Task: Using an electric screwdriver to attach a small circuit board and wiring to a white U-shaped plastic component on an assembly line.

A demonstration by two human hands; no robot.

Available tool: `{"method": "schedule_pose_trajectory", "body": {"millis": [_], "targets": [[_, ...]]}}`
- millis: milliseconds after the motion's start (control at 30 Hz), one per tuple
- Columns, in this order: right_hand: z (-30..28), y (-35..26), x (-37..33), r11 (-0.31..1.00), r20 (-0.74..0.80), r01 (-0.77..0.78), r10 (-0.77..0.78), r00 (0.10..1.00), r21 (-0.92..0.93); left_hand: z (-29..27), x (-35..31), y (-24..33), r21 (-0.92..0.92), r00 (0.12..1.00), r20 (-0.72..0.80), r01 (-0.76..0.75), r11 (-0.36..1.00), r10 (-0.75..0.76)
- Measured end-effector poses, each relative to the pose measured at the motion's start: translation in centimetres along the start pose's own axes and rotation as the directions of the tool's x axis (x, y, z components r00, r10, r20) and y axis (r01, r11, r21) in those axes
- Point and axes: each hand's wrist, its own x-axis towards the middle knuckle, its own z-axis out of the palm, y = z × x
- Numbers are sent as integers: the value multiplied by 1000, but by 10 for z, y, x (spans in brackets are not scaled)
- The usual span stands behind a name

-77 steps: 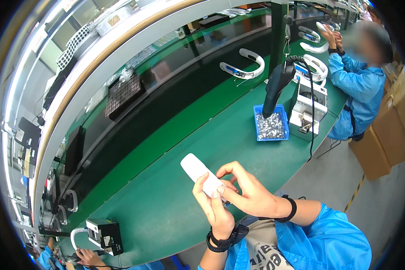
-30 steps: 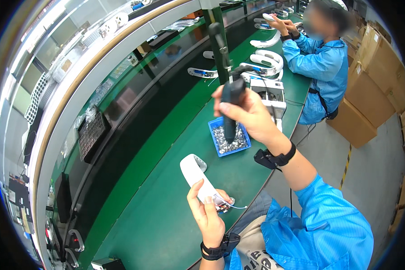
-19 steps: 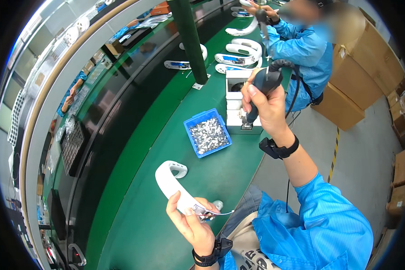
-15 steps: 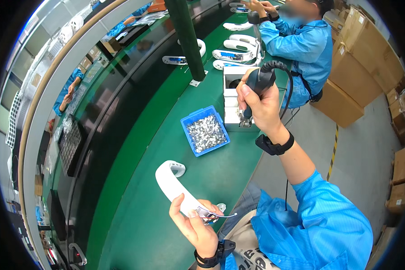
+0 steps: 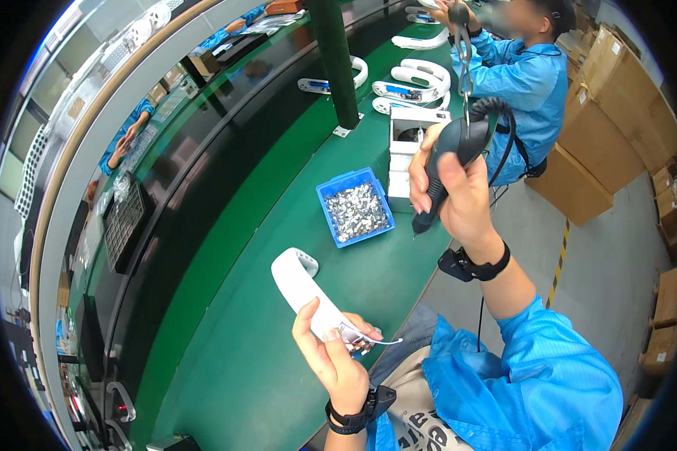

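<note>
Clearly, in the head view, both hands are working apart above the dark-green, smooth tabletop [image 5: 233, 361]. The left hand [image 5: 340, 368] is pinching the white, curved, hook-shaped plastic housing [image 5: 297, 286] between thumb and fingers, close to its exposed end. That housing is lying over the tabletop's near edge side, its bent end pointing away from the person; whether it is touching the surface, I cannot tell. The right hand [image 5: 466, 199] is wrapping its fingers around the black, pistol-free, straight-bodied electric screwdriver [image 5: 457, 146], which is hanging from a grey metal chain [image 5: 465, 68] with a coiled black cord [image 5: 493, 105] looping behind. Its tip is pointing down near the near edge, just beyond the blue, square plastic bin [image 5: 366, 237] and well apart from the housing; I cannot tell whether the tip is carrying anything. Handling this well is, I judge, calling for a steady left pinch, with the exposed circuitry [image 5: 361, 346] facing up and the fingertips staying off it. A thin, pale wire [image 5: 387, 343] is sticking out toward the near edge, so tucking it aside before bringing the tool close is seeming wise. Aligning the tip squarely and leaving the cord slack would be helping too.
</note>
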Motion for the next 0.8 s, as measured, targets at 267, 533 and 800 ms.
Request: {"method": "schedule_pose_trajectory", "body": {"millis": [267, 533, 800], "targets": [[90, -53, 9, 911, 334, -136, -2, 943, 390, 4, 3, -1, 55, 1000, 14, -10, 998, 9], [133, -50, -1, 847, 439, -258, 33, 898, 465, 3, 0, -1, 287, 990, -12, -134, 949, 143], [139, -72, -1, 937, 440, -300, 198, 876, 177, 1, -8, -9, 183, 995, -71, -52, 982, 66]]}}
